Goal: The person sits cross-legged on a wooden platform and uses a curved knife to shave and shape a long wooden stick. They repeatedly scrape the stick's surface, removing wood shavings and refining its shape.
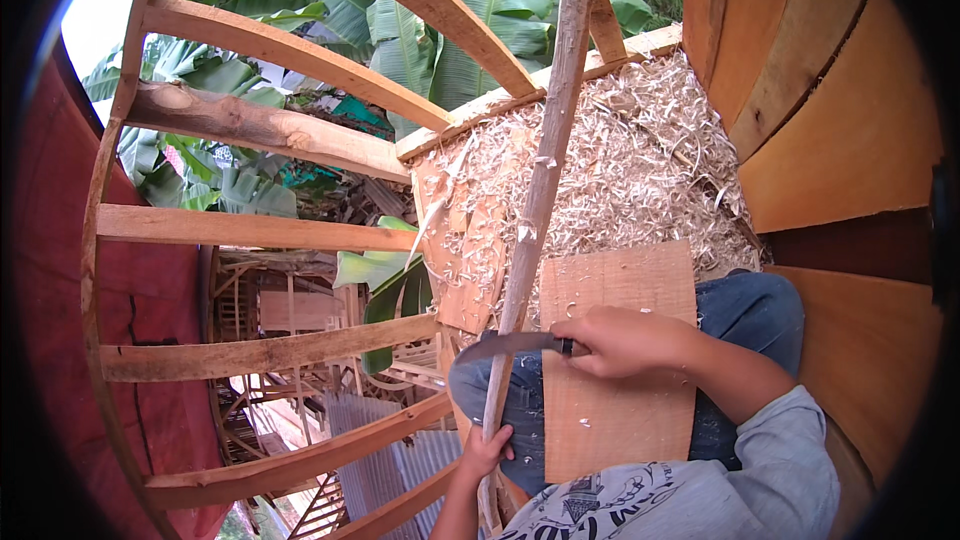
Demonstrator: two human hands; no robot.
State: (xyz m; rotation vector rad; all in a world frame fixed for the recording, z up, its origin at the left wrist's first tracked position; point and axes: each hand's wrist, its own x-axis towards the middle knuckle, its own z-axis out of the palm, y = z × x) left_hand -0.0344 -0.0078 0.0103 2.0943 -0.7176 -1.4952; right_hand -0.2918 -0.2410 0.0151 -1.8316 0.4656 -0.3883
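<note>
My right hand point(632, 342) is closed round the dark handle of a knife point(503, 344) with a broad curved blade. The blade points left and lies across a long wooden pole point(545, 170), seeming to touch it. Lower down, my left hand point(487, 448) grips the pole near its near end. The pole slants up and away from me, its bark partly shaved to pale wood. On my lap, under the right hand, lies a flat wooden board point(620, 430). How far the pole runs below my left hand is partly hidden by my arm and shirt.
Curled wood shavings point(640, 160) cover the floor ahead. A slatted wooden railing point(260, 230) runs along the left, with banana leaves point(450, 20) beyond and corrugated sheets point(380, 450) below. Wooden planks point(850, 140) form a wall close on the right. A red sheet point(130, 290) hangs far left.
</note>
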